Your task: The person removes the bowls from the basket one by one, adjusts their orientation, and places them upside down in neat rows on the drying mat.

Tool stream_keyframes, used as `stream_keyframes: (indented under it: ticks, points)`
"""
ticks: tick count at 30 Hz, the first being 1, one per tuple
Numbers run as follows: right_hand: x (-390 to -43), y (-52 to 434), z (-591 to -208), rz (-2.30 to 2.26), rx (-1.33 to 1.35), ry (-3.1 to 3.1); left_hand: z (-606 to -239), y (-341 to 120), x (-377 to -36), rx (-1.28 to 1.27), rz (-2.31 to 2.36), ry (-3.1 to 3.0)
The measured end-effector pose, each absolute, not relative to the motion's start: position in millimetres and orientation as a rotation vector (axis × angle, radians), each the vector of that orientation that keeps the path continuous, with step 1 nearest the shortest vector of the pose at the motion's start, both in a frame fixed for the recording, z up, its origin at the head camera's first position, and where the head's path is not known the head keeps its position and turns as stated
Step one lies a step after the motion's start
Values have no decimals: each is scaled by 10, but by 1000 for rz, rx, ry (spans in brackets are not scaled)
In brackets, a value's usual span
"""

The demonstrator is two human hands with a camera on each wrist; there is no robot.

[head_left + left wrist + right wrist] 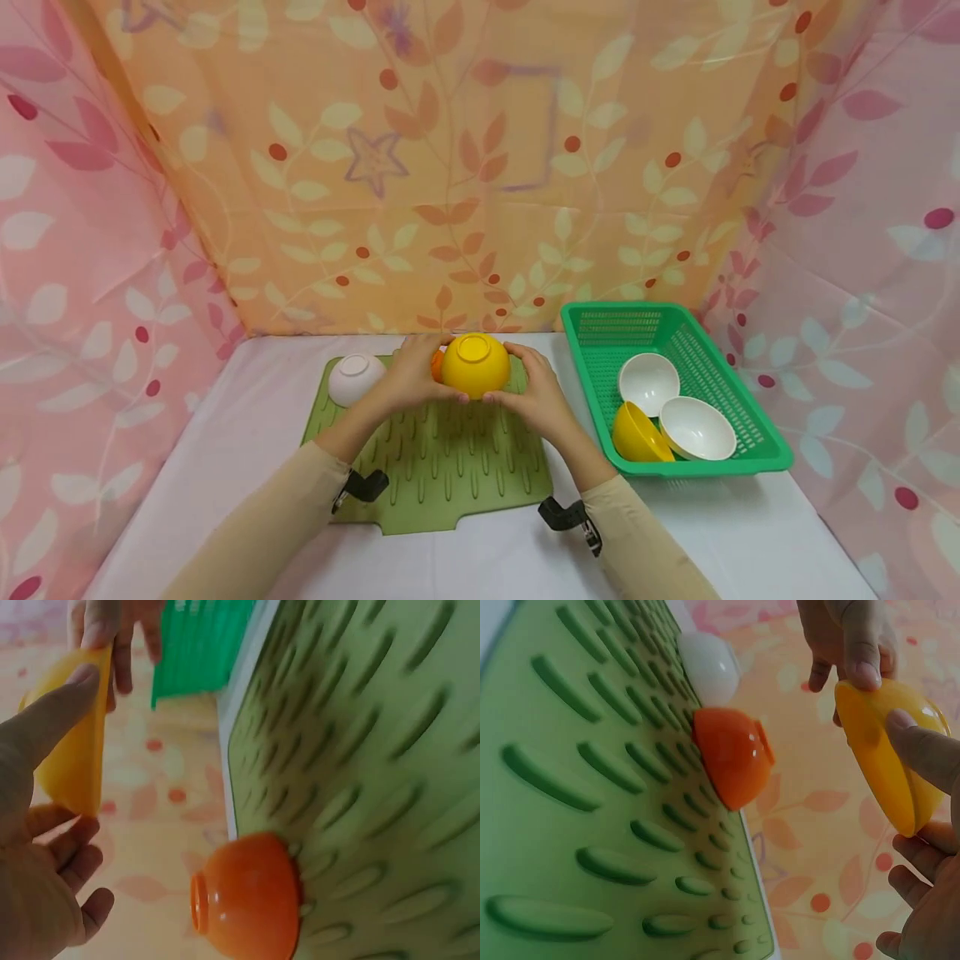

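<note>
Both hands hold a yellow bowl (476, 367) upside down above the green drying mat (420, 475). My left hand (414, 372) grips its left side, thumb on the rim. On the opposite side my right hand (534, 393) pinches it the same way. In the right wrist view the yellow bowl (922, 727) hangs apart from the mat. An orange bowl (251, 896) stands upside down on the mat; in the head view it is mostly hidden behind the left hand and the yellow bowl. At the mat's back left corner, a white bowl (356, 379) also rests upside down.
To the right stands a green basket (708, 468). Inside it lie two white bowls (648, 383) and another yellow bowl (639, 435). A white cloth (225, 467) covers the table, and patterned curtains (480, 208) enclose the back and sides.
</note>
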State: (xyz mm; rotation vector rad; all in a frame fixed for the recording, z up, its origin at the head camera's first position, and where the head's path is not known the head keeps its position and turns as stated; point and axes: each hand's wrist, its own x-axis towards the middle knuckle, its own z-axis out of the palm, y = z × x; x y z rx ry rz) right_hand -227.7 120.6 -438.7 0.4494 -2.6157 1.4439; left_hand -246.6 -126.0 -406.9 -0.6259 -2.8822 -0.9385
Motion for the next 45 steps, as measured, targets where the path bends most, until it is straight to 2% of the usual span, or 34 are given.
stream_keyframes:
  ticks: [6,12,18,33,45]
  points:
    - [-2651,1167,-4565,1446,349,-2658,-4122,-1212,-2907,-695,-812,-2947]
    - [-2921,1141,-4817,1398,261,-2711,-4226,-1103,-3171,-695,-801,-2993]
    - [-3045,1174,-5018,1316,193,-2788,-4401,-991,-3363,-699,-713,-3053]
    - [-3100,1235,-5147,1120,192,-2869,-4597,-842,-3484,-673,-446,-3101]
    - [-3097,1244,-5194,1096,160,-2895,-4620,-844,-3461,-686,-479,-3104]
